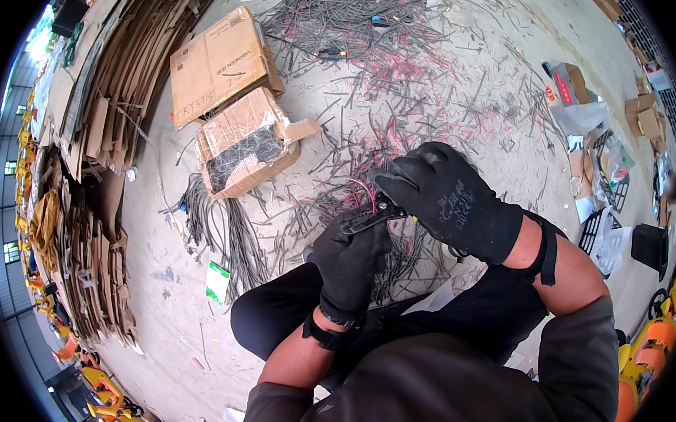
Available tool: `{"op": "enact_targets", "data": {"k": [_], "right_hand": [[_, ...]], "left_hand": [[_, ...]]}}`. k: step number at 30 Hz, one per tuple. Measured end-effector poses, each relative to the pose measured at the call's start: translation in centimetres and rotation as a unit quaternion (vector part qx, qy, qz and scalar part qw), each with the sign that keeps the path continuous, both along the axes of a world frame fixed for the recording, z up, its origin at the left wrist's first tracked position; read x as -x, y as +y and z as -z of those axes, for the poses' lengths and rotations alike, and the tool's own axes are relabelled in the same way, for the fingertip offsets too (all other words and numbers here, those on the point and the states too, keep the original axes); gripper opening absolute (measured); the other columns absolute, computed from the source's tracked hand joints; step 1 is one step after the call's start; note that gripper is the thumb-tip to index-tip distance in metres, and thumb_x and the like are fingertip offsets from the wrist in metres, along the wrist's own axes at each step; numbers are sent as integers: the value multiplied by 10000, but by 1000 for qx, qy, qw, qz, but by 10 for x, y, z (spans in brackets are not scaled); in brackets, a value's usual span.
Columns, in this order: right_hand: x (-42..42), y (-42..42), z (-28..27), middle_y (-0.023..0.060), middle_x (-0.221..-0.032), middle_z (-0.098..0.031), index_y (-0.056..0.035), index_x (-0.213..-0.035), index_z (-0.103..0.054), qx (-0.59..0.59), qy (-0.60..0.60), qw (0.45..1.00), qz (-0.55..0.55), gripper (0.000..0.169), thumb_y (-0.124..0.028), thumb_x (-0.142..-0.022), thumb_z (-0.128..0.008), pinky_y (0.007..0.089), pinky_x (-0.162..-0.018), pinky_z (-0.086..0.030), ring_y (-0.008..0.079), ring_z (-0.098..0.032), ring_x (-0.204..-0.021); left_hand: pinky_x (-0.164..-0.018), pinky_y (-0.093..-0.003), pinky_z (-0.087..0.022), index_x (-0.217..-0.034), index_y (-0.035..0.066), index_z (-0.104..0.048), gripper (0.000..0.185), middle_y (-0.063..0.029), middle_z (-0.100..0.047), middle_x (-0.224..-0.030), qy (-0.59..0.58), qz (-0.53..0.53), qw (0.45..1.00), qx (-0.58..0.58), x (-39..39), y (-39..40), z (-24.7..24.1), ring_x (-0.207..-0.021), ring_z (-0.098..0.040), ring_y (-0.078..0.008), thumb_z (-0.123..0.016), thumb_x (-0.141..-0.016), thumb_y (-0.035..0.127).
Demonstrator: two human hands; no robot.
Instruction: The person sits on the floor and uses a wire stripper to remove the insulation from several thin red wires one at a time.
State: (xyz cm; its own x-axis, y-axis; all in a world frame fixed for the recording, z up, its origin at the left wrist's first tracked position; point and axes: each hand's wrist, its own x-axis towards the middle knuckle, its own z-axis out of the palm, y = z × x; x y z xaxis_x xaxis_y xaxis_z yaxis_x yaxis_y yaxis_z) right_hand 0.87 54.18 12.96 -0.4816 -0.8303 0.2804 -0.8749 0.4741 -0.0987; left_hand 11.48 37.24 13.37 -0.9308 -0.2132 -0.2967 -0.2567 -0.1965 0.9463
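Both my hands wear black work gloves. My right hand (450,202) is closed around the handles of black wire strippers (377,214), with a bit of yellow showing at the grip. The tool's flat head points left, over the knuckles of my left hand (348,263). That hand is curled just below the jaws, fingers bent in around a cable whose grey outer length is mostly hidden. A thin red wire (372,197) and a pale one arc up beside the tool head. Cut cable scraps (345,183) cover the concrete floor beneath.
An opened carton (289,161) with dark contents and a closed carton (216,67) stand ahead to the left. Near them lies a bundle of grey cables (236,234) beside a green-and-white packet (217,283). Flattened cardboard (121,73) is stacked at left. A cable heap (331,16) lies farther off.
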Motion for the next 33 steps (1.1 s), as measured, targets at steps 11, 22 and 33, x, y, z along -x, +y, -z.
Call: {"op": "enact_targets", "data": {"k": [11,22,33], "right_hand": [[-2,0,-13,117,-1052,-625,-98,-1283,-630,-48,-58,997,23,460,-126,-825,-604,428,-838,-503,286,-625,-942],[0,5,-3,130,-1025,-647,-111,-1288,-613,-36,-29,999,0,428,-173,-866,-580,414,-788,-508,269,-657,-872],[1,5,-15,108,-983,-639,-125,-1252,-629,-81,-36,996,17,383,-165,-875,-574,404,-760,-516,262,-658,-866]], "left_hand": [[-472,-212,-378,-918,32,-685,158,-25,-658,-707,-52,-8,997,-63,5,0,-6,-508,-512,-47,-616,-975,164],[-465,-230,-387,-882,15,-687,195,-41,-670,-699,-64,-16,995,-81,5,3,-3,-485,-526,-65,-601,-970,165],[-468,-224,-396,-938,6,-692,187,-52,-681,-727,-54,-16,994,-89,6,-1,1,-488,-534,-73,-624,-964,178]]}}
